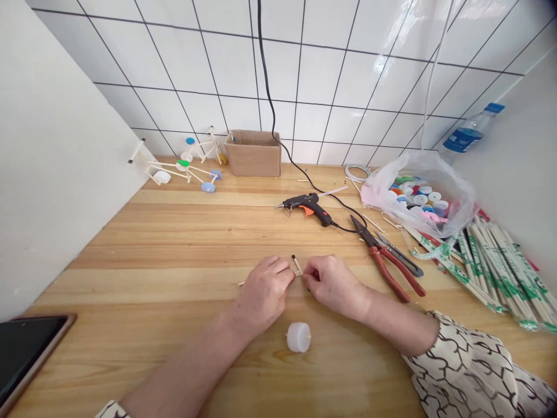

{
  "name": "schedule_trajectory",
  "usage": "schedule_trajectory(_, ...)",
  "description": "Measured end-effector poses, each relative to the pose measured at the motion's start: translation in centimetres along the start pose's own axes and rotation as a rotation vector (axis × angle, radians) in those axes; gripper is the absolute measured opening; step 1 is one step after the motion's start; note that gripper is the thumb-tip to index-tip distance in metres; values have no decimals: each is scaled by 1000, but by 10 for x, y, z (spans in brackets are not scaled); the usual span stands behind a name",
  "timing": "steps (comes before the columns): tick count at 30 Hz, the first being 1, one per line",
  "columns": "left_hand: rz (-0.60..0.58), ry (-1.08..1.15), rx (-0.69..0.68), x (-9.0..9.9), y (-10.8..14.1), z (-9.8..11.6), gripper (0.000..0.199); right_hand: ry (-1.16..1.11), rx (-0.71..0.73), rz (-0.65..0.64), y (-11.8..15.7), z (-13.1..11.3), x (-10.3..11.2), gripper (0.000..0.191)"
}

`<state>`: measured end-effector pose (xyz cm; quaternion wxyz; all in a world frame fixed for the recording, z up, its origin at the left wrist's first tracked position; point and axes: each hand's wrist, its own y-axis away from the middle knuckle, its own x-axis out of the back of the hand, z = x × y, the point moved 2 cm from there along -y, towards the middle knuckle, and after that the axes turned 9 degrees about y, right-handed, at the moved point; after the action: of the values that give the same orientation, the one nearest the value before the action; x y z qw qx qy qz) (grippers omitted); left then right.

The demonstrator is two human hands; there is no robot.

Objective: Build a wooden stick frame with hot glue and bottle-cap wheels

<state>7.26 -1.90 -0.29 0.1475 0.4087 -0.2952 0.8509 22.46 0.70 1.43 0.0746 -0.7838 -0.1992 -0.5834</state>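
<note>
Both hands meet at the middle of the wooden table (174, 255). Between them is a small stick frame (297, 266) of pale wood, one upright piece having a black tip. My left hand (267, 287) is closed on its left part, and a stick end pokes out beyond that hand. At its right side, my right hand (333, 285) pinches the frame, the fingertips partly hidden. Just below the hands sits a white bottle cap wheel (299, 337) with a short stick through it. A black glue gun (307, 206) lies beyond the hands.
Red-handled pliers (387, 261) and small snips (402, 255) lie right. Behind them are a bag of bottle caps (422, 191), wrapped chopsticks (505, 267) and a bottle (467, 133). Stick models (185, 168) and a cardboard box (255, 159) stand at the back; a phone (30, 354) lies left.
</note>
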Motion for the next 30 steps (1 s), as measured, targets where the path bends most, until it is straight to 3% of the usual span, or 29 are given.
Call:
schedule_trajectory(24, 4, 7, -4, 1, -1, 1, 29, 23, -5, -8, 1, -5, 1, 18)
schedule_trajectory(30, 9, 10, -18, 2, 0, 1, 30, 8, -17, 36, -4, -2, 13, 18)
